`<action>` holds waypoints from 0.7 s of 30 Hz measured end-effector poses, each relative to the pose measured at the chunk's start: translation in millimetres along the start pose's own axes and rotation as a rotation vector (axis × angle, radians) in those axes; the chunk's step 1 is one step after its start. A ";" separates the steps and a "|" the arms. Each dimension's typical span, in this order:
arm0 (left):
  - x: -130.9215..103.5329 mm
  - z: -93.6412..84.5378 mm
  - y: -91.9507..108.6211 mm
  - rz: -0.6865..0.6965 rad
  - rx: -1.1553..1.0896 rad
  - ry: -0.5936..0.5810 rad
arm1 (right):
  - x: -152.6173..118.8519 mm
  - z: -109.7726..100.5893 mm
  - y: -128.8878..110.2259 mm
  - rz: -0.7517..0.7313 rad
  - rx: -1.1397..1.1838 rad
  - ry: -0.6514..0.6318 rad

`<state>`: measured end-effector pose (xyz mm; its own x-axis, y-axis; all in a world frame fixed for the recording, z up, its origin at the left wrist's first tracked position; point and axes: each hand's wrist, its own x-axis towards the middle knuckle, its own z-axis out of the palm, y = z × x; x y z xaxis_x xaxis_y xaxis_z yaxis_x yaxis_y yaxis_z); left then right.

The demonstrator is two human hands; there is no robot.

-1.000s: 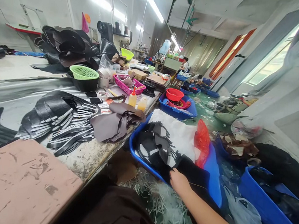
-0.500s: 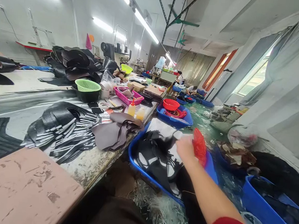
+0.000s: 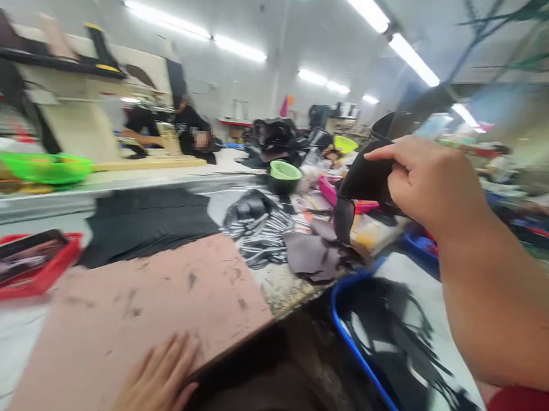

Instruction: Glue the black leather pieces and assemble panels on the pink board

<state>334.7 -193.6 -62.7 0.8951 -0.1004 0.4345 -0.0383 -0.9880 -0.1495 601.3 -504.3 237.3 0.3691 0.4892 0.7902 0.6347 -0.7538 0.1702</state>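
Raised at the right, my right hand point(image 3: 429, 178) pinches a curved black leather-like piece point(image 3: 367, 174) between thumb and fingers. The piece hangs in front of the table and has what looks like a zipper along its upper edge. My left hand point(image 3: 161, 378) lies flat, fingers stretched, on the near edge of a pink board point(image 3: 166, 298) with dark smudges. Below my right arm, a blue tub point(image 3: 349, 346) holds black pieces and white material. Beyond the board lie a stack of black sheets point(image 3: 152, 223) and a fan of black strips with white ends point(image 3: 259, 229).
A red basket point(image 3: 61, 273) with a phone-like dark object stands at the left, and a green basket point(image 3: 44, 168) behind it. Brownish-grey pieces point(image 3: 313, 254) lie at the table's right edge. A person in black point(image 3: 190, 132) sits across the table.
My view has swung left. My right hand has risen from the blue tub with the black piece. My left hand has come into view on the pink board.
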 end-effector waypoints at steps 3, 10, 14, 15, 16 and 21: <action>1.4 -15.8 5.2 0.029 0.081 -0.015 | 28.7 27.0 -44.5 -0.080 0.056 0.077; -4.9 -34.3 15.2 -0.200 -0.065 0.069 | -37.0 59.7 -206.2 -0.724 0.347 -0.013; -12.8 -40.2 10.8 -0.414 -0.073 0.219 | -116.8 79.0 -265.4 -0.938 0.603 -0.495; -14.3 -41.8 9.0 -0.395 -0.060 0.224 | -128.0 82.4 -269.2 -0.955 0.704 -0.616; -15.6 -43.1 7.2 -0.353 -0.047 0.218 | -134.5 85.0 -268.9 -0.941 0.822 -0.719; -16.6 -42.6 1.7 -0.270 -0.130 0.120 | -128.3 96.9 -240.9 -0.303 1.190 -0.888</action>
<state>300.9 -198.6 -32.3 0.8221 0.1617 0.5459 0.1297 -0.9868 0.0971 466.9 -343.0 37.9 0.1298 0.9818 0.1390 0.7619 -0.0090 -0.6477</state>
